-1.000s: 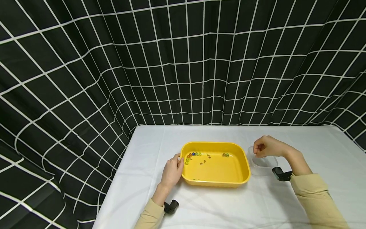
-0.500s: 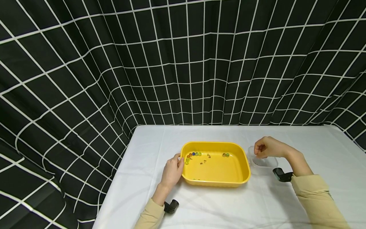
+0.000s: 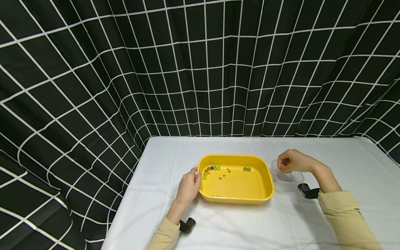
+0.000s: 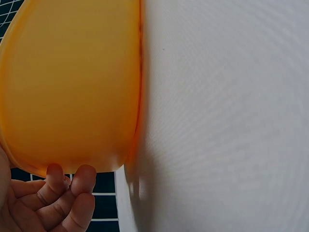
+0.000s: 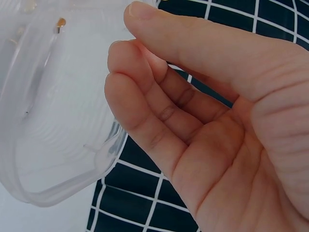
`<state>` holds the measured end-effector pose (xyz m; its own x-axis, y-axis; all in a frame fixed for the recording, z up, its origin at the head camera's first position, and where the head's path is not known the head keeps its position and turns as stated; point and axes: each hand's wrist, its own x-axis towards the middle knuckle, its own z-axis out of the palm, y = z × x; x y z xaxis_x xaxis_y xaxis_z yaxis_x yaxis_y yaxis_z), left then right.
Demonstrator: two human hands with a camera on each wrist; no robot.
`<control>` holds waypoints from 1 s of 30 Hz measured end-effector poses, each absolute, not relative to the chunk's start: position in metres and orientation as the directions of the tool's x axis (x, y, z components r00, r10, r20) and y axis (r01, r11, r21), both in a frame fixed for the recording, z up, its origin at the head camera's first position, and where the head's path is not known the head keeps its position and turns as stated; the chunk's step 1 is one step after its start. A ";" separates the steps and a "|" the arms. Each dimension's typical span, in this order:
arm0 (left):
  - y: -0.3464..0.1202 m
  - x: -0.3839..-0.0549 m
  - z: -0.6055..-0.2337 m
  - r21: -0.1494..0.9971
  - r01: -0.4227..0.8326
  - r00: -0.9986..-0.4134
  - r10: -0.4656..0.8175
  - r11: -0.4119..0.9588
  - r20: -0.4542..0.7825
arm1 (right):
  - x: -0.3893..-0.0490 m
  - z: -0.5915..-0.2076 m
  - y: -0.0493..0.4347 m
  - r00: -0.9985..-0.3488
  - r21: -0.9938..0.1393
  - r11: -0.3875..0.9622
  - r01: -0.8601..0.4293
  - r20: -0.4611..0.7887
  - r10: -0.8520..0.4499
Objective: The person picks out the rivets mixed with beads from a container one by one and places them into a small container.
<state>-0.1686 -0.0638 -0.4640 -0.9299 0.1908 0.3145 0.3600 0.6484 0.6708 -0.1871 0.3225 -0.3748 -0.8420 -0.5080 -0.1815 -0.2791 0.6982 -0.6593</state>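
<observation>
My left hand (image 3: 188, 186) grips the left wall of a yellow plastic tray (image 3: 237, 200), thumb at the rim and fingertips (image 4: 84, 178) against the outside. Glass marbles (image 3: 211, 168) in several colours lie along the tray's left end, and a pair of marbles (image 3: 247, 169) sits near the back right. Small brass-coloured tacks (image 3: 224, 176) are scattered between them. My right hand (image 3: 292, 161) hovers over a clear plastic container (image 3: 287, 187) with its fingers curled towards the thumb. Nothing shows between these fingers. One brass-coloured piece (image 5: 60, 22) shows inside the container.
The container stands right beside the tray's right end. Both are on a table with a white cloth (image 3: 243, 225). A black curtain with a white grid (image 3: 218, 80) hangs behind and at the sides. Each wrist wears a black camera (image 3: 187, 225).
Almost nothing differs. The right hand shifted very slightly over the container during the first half second, and the left hand stays on the tray.
</observation>
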 end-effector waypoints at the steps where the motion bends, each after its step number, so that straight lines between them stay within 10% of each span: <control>1: -0.064 -0.169 -0.464 0.672 0.361 -0.930 0.191 0.646 0.315 | -0.187 -0.374 0.322 -0.842 -0.658 0.698 -0.281 -0.181 -0.509; 30: -0.064 -0.169 -0.464 0.679 0.361 -0.930 0.193 0.639 0.312 | -0.202 -0.370 0.288 -0.817 -0.669 0.665 -0.333 -0.147 -0.557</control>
